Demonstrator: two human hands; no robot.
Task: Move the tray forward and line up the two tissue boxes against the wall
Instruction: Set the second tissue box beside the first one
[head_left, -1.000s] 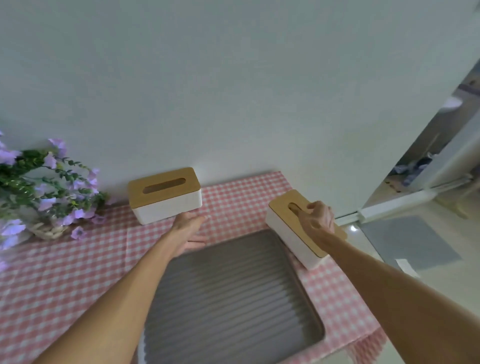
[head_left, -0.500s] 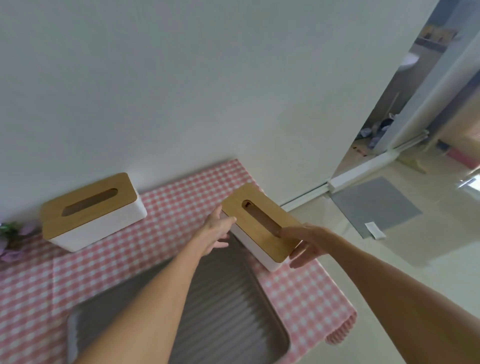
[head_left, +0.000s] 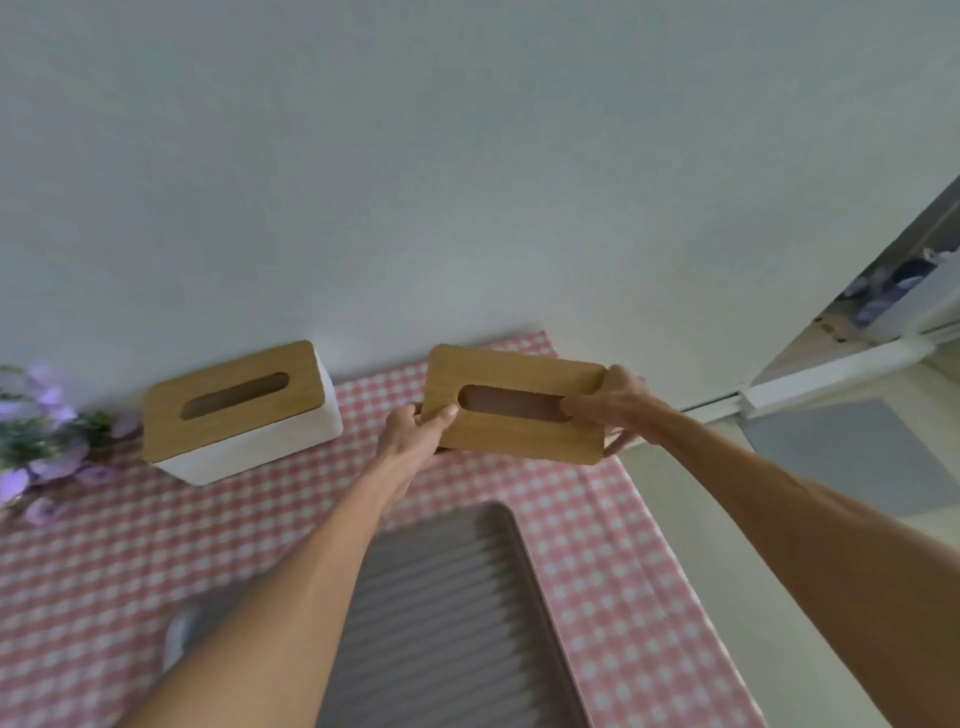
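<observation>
Setting: checked bench (head_left: 597, 545) against a pale wall (head_left: 467, 182).
Right box (head_left: 514, 405): rigid, light; slick wooden lid.
Hold: left hand (head_left: 415, 441) and right hand (head_left: 618, 410) clamped on its ends.

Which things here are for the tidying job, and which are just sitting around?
For the job: right tissue box, held by the left hand and right hand; left tissue box; tray.
Just there: purple flowers; checked tablecloth.

We note purple flowers (head_left: 39, 441) at the left edge, resting on a pink checked tablecloth (head_left: 597, 561). A grey floor mat (head_left: 857, 457) lies at right.
</observation>
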